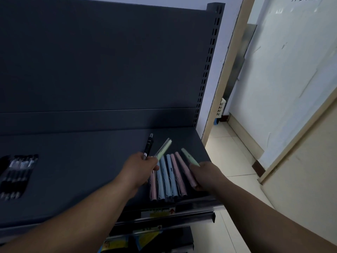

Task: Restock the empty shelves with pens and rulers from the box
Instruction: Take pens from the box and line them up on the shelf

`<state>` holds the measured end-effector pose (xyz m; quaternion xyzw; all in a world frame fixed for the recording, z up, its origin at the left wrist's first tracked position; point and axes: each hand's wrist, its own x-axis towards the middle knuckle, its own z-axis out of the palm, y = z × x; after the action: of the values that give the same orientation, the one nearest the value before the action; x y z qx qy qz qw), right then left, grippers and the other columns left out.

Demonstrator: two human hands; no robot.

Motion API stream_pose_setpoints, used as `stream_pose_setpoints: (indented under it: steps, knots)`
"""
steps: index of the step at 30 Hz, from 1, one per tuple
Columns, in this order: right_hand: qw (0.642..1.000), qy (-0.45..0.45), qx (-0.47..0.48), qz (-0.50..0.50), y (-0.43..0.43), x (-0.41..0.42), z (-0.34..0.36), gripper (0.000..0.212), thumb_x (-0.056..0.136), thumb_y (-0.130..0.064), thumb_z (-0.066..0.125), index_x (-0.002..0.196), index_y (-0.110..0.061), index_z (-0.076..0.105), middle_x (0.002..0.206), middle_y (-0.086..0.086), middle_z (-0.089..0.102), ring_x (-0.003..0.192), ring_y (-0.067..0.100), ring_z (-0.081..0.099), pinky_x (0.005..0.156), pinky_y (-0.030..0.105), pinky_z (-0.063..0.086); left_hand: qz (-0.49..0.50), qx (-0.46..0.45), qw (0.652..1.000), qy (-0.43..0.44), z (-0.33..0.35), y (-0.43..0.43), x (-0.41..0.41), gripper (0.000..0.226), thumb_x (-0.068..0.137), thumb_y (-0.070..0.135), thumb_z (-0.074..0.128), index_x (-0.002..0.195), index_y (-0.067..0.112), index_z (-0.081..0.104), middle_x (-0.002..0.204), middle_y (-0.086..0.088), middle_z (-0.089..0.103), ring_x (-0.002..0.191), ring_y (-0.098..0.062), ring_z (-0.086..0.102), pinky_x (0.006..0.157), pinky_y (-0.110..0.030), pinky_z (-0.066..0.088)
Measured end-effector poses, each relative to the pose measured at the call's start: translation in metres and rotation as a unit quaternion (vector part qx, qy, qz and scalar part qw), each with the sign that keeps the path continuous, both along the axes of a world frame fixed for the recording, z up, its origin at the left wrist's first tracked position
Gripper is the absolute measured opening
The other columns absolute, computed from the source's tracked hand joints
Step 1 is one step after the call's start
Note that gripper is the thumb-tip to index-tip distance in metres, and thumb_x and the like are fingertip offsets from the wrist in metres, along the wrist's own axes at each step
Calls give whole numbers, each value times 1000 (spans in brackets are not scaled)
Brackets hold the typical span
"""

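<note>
on shelf [91, 161] | pens [168, 178] partly hidden by hands | left stack [17, 175] blurred

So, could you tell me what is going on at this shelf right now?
A person is stocking the dark grey metal shelf with pens. The left hand holds a black pen and a pale green pen; the right hand grips another pale green pen over a row of pink and blue pens.
</note>
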<state>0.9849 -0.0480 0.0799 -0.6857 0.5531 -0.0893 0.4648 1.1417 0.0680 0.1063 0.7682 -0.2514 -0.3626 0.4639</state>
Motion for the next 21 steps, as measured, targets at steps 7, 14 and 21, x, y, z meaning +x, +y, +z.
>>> stream_pose_setpoints:
  steps: [7, 14, 21]
  knots:
    - [974, 124, -168, 89, -4, -18, -7, 23, 93, -28, 54, 110, -17, 64, 88, -3, 59, 76, 17, 53, 58, 24, 36, 17, -1, 1000, 7, -8, -3, -10, 10, 96, 23, 53, 95, 13, 57, 91, -1, 69, 65, -10, 49, 52, -23, 39]
    - [961, 89, -203, 163, -1, -19, -11, 5, 90, -26, 61, 89, -25, 66, 69, -16, 51, 63, 1, 47, 50, 5, 25, 67, 7, 997, -38, -19, -1, -12, 17, 92, 16, 53, 94, -1, 58, 72, -4, 55, 57, -15, 47, 52, -24, 43]
    - [966, 44, -185, 176, 3, -12, -15, 18, 94, -31, 59, 105, -21, 69, 85, -9, 65, 68, 0, 56, 52, 7, 33, 75, 88, 986, -117, -33, 22, 3, 12, 90, 17, 56, 92, 7, 49, 84, -8, 57, 65, -19, 54, 58, -30, 52]
